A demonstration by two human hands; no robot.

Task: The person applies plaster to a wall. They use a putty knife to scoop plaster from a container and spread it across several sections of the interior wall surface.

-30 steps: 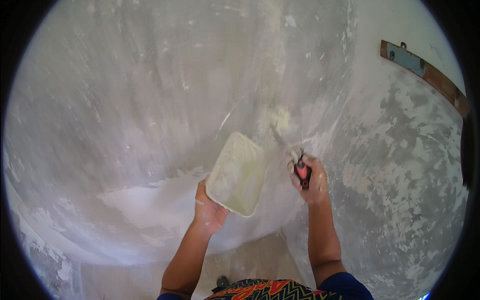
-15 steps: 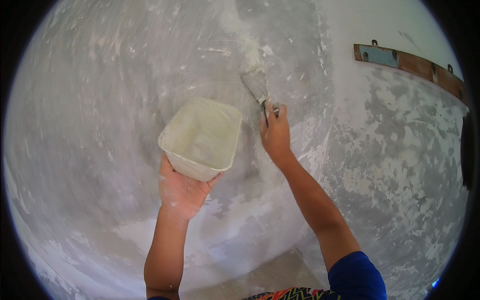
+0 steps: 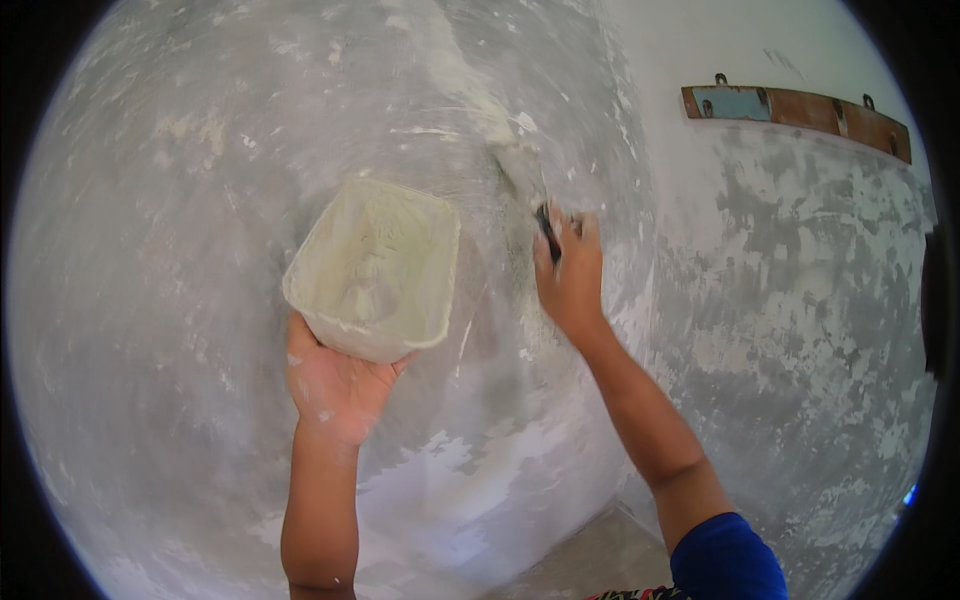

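My left hand (image 3: 343, 385) supports a squarish, cream plastic tub (image 3: 318, 322) from underneath, fingers mostly hidden behind it. The tub's mouth faces me, and pale putty coats its inside. To the right, my right hand (image 3: 572, 275) is closed round the black handle of a putty knife (image 3: 548, 232). Its blade is blurred and lies at the wall (image 3: 240, 380), beside a pale streak of putty (image 3: 465, 85) running upward. White specks dot both hands.
A rusty brown metal strip with a blue-grey end (image 3: 800, 112) is fixed to the adjoining wall (image 3: 780, 270) at right. That wall is patchy white and grey. A dark object (image 3: 932, 300) stands at the far right edge.
The tub and my left hand have shifted left in the picture. My right hand and the putty knife have moved slightly right, and the blade now looks blurred. The view has shifted a little.
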